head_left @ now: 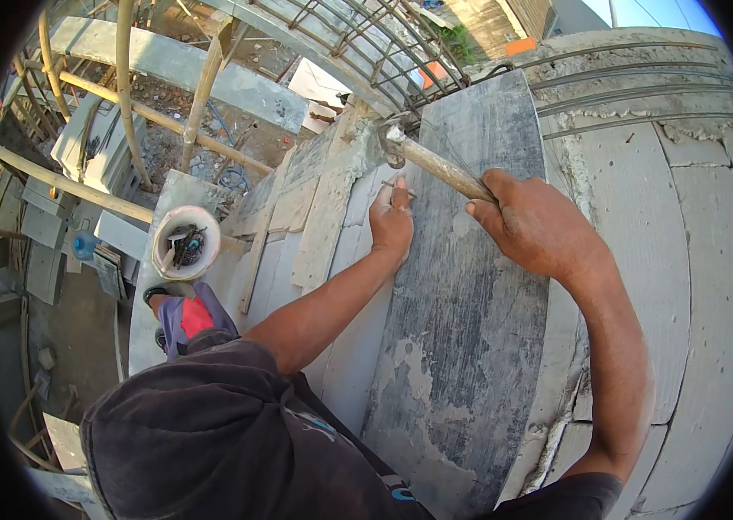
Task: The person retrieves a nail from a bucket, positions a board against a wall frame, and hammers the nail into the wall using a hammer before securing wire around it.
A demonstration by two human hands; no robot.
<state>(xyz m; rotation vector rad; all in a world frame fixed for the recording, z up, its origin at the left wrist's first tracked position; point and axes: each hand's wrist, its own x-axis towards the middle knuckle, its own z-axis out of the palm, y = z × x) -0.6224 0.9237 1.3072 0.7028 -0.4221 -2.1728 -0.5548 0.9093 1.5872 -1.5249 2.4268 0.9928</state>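
Note:
My right hand (540, 221) is wrapped round the wooden handle of a hammer (444, 166). The hammer's head is up and to the left, just above my left hand (391, 217). Thumb and fingers of that left hand are pinched on a thin nail (408, 188), mostly hidden by the fingers. It is held at the left edge of a long dark formwork board (470, 286), whose surface is scuffed and spotted with dried cement. Narrow wooden planks (310, 234) stand against the pale block wall to the left of my forearm.
A white bucket (158, 251) with nails or small metal pieces sits on a ledge at left. Bamboo poles (81, 182) cross the left side. A rebar cage (366, 39) rises at the top; loose rods (644, 87) run along the block wall (635, 243) at right.

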